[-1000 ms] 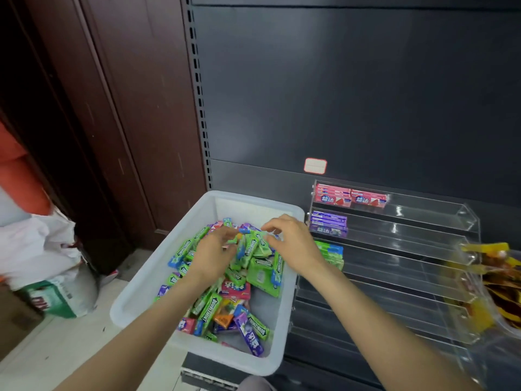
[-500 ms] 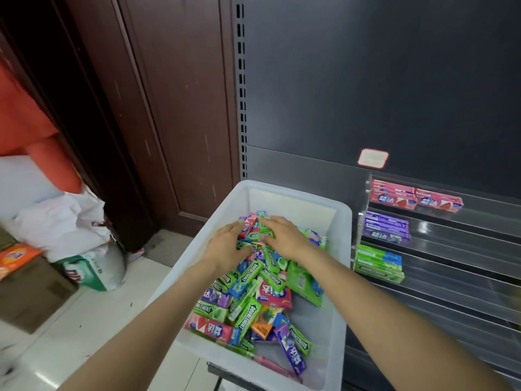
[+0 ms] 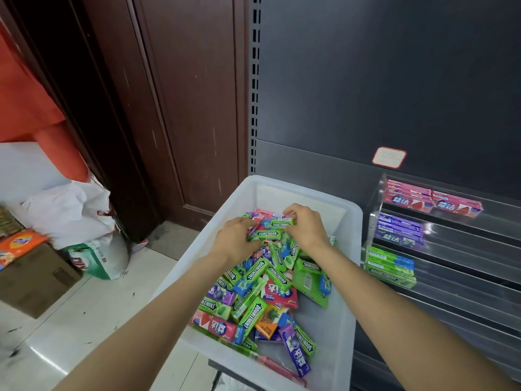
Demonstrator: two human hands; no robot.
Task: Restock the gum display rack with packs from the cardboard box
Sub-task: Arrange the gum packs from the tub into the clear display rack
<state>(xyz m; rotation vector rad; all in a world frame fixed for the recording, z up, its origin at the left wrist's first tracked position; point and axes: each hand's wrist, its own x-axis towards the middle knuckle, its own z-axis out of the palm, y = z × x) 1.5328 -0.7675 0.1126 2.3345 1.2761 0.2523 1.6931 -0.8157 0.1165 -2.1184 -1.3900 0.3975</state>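
A white plastic bin (image 3: 351, 266) holds a heap of gum packs (image 3: 259, 300), mostly green, with pink, purple and orange ones among them. Both hands are at the far end of the heap. My right hand (image 3: 306, 227) pinches a green Doublemint pack (image 3: 279, 222) at its right end. My left hand (image 3: 235, 239) is curled over green packs (image 3: 265, 235) beside it, fingers closed around them. To the right stands the clear tiered gum rack (image 3: 377, 193), with pink packs (image 3: 431, 200) on top, purple packs (image 3: 399, 230) below and green packs (image 3: 390, 266) on the third tier.
A dark metal shelf back panel (image 3: 380, 80) rises behind the rack. A brown wooden door (image 3: 183, 108) is at the left. On the tiled floor at the left lie a white bag (image 3: 73, 210), a green and white sack (image 3: 95, 258) and a cardboard box (image 3: 31, 277).
The view swung left, so the rack slid toward the right edge. Both hands moved to the far end of the heap and gathered green packs there.
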